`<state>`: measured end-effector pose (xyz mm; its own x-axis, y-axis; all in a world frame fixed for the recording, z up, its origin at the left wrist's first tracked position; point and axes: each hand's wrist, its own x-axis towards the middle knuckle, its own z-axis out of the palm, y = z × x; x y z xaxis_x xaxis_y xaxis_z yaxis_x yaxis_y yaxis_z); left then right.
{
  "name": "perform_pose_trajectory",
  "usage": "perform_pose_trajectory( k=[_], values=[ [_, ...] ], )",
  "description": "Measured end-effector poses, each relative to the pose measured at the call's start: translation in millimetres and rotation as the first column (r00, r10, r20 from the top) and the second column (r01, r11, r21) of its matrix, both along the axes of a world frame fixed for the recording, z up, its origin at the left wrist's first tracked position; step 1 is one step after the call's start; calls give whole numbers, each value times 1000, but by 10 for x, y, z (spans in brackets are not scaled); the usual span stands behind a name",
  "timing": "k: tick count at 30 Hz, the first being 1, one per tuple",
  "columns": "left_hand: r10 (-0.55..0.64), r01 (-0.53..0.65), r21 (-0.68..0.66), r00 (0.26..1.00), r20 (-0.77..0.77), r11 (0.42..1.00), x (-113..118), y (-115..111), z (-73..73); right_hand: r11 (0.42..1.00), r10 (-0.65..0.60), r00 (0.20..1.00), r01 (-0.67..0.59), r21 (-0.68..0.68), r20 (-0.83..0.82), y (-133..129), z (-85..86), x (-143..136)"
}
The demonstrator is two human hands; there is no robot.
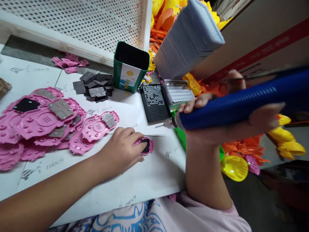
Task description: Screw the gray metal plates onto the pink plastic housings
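My left hand point(125, 146) rests on the table with its fingers closed over a pink plastic shell point(151, 146), mostly hidden beneath the palm. A small black plate point(145, 145) lies on that shell, with fingertips against it. Raised to the right, my right hand point(217, 132) is wrapped round a blue electric screwdriver point(231, 106); its thin bit points left, above the table and apart from the shell. Nearby lies a black screw tray point(155, 102) holding many small screws in its rows of holes. To the left is a heap of pink shells point(45, 120), several with grey or black plates screwed on.
Loose dark plates point(95, 85) lie beside an open green tin point(130, 67). Small pink parts point(70, 62) sit behind them, before a white perforated crate point(79, 25). A stack of pale foam sheets point(188, 38) and a carton point(258, 42) stand right. Yellow and orange parts lie beyond the table edge.
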<state>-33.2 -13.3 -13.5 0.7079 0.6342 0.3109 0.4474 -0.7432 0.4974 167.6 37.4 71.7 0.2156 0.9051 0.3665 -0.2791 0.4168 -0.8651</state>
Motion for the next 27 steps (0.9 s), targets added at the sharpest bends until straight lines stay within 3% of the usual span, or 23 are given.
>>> perform_pose_trajectory(
  k=[3, 6, 11, 20, 27],
  values=[
    [0, 0, 3, 1000, -3, 1000, 7, 4, 4, 988, 146, 989, -145, -44, 21, -294, -71, 60],
    [6, -6, 10, 1000, 7, 1000, 10, 2, -9, 986, 148, 989, -148, -72, -3, -432, -150, 57],
    [4, -4, 19, 1000, 0, 1000, 12, 5, -31, 983, 153, 988, -155, -101, -26, -442, -199, -4],
    [9, -9, 26, 1000, 3, 1000, 20, 6, -32, 991, 130, 991, -129, -27, 14, -447, -289, -27],
    [20, -20, 3, 999, -36, 1000, 36, 1, -18, 986, 150, 982, -140, -92, 112, -528, -264, -13]
  ],
)
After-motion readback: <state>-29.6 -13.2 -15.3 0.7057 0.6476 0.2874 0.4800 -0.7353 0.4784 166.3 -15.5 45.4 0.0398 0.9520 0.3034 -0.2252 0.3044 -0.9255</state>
